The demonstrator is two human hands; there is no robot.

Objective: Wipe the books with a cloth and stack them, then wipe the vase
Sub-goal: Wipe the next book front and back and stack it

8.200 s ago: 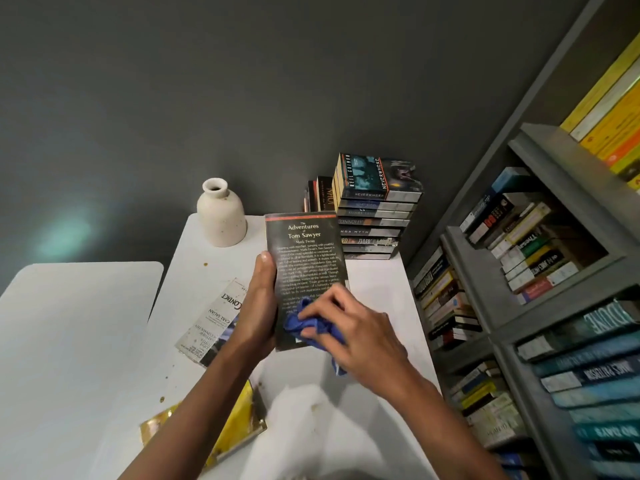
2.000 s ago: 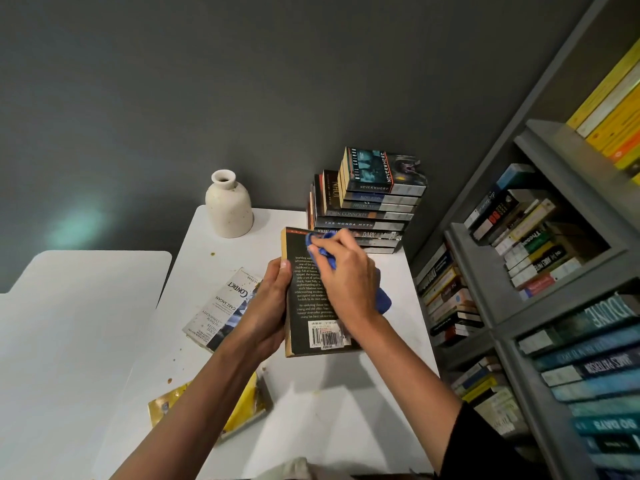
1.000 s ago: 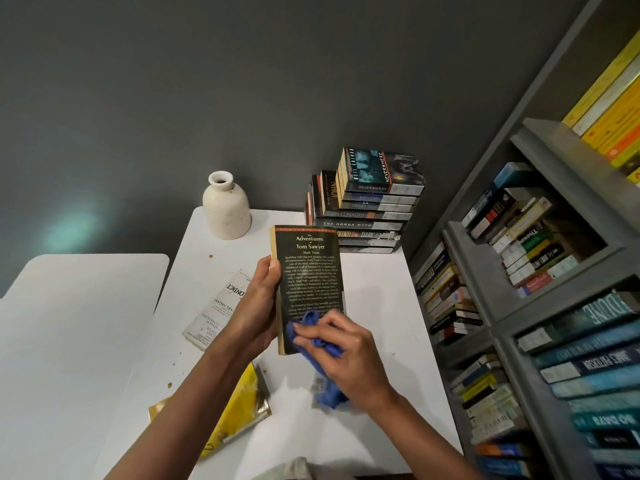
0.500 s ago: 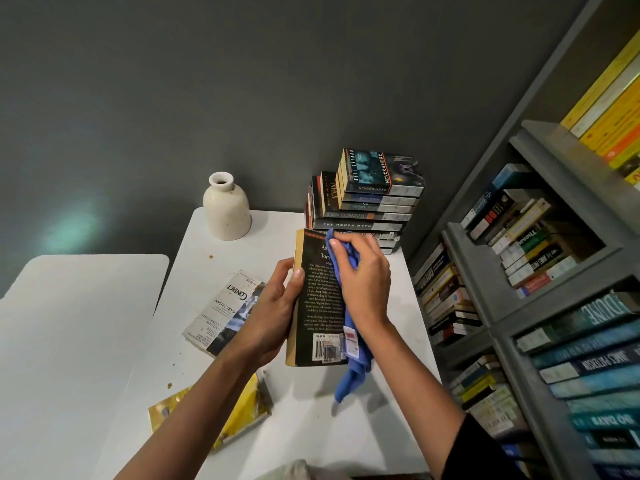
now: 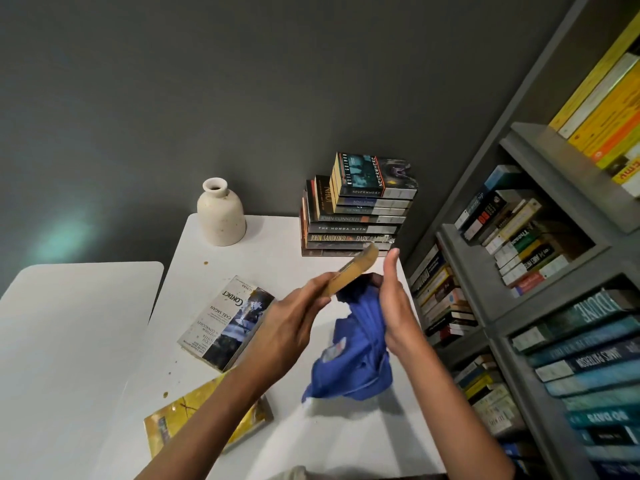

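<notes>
The white table (image 5: 277, 244) carries everything. At its far right corner stands the stack (image 5: 356, 223), tall and a little uneven, so I think whatever goes on top must go down flat and gently. The vase (image 5: 221, 216) is left of the stack, well apart. It looks ceramic, so probably fragile, and is better held round the body than by the narrow neck. In front of the stack, above the table, hangs the blue cloth (image 5: 356, 344), soft and limp. The book (image 5: 353, 271) is just in front of the stack too, tilted, its yellowed page edge turned up. A paperback is light and bends a little, and the cover may slip; the long edges give the best hold. The left hand (image 5: 294, 323) grips its near end with curled fingers. The right hand (image 5: 394, 299) has straight fingers, pressed together, and pushes the cloth against the book; its thumb I cannot see.
</notes>
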